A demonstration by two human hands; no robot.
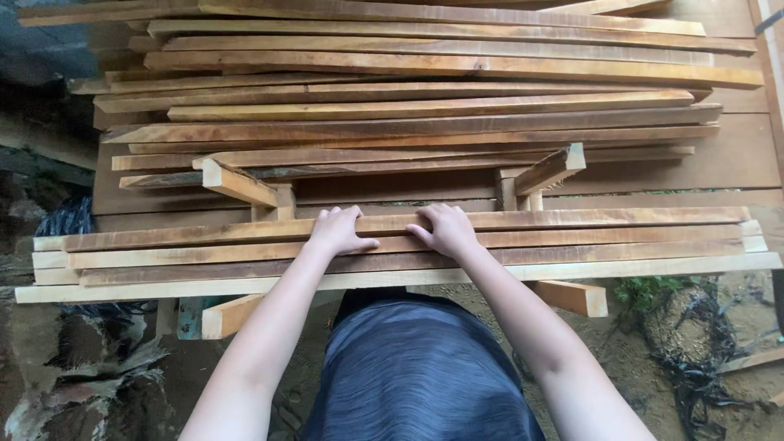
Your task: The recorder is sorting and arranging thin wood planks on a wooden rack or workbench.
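I'm looking at an outdoor woodworking yard: rough-sawn planks [425, 114] stacked on wooden supports [245, 186] (offcuts, really), over bare dirt ground [629, 359] with scattered debris.

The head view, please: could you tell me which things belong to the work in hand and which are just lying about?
In hand:
- left hand, right hand, both resting on the near row of long pale wooden slats

Lying about:
- rear heap of brown wooden slats
- tangled black cord
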